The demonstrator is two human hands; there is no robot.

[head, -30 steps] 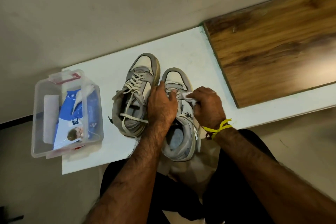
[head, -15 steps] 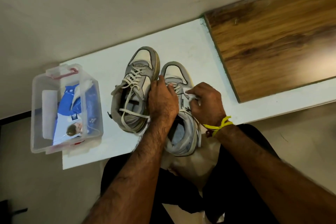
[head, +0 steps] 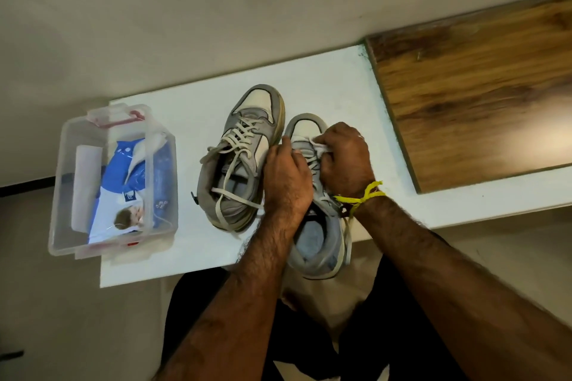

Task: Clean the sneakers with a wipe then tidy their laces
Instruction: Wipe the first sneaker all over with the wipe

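From the head view, two grey-and-white sneakers sit side by side on a white shelf (head: 325,77), toes toward 12 o'clock. The left hand (head: 286,182) grips the right sneaker (head: 322,244) at its inner side, steadying it. The right hand (head: 345,158) pinches a white wipe (head: 318,145) against the laces near the toe.

The sneaker looks light, padded and soft at the collar, firmer at the sole, so the sole edge or midfoot seems the best hold. Its laces are limp and easily snagged.

Its heel overhangs the shelf edge at 6 o'clock and could tip. The left sneaker (head: 244,158) touches it at 9 o'clock. A clear box (head: 77,139) lies farther that way; open shelf lies at 3 o'clock, before the wood panel (head: 479,96).
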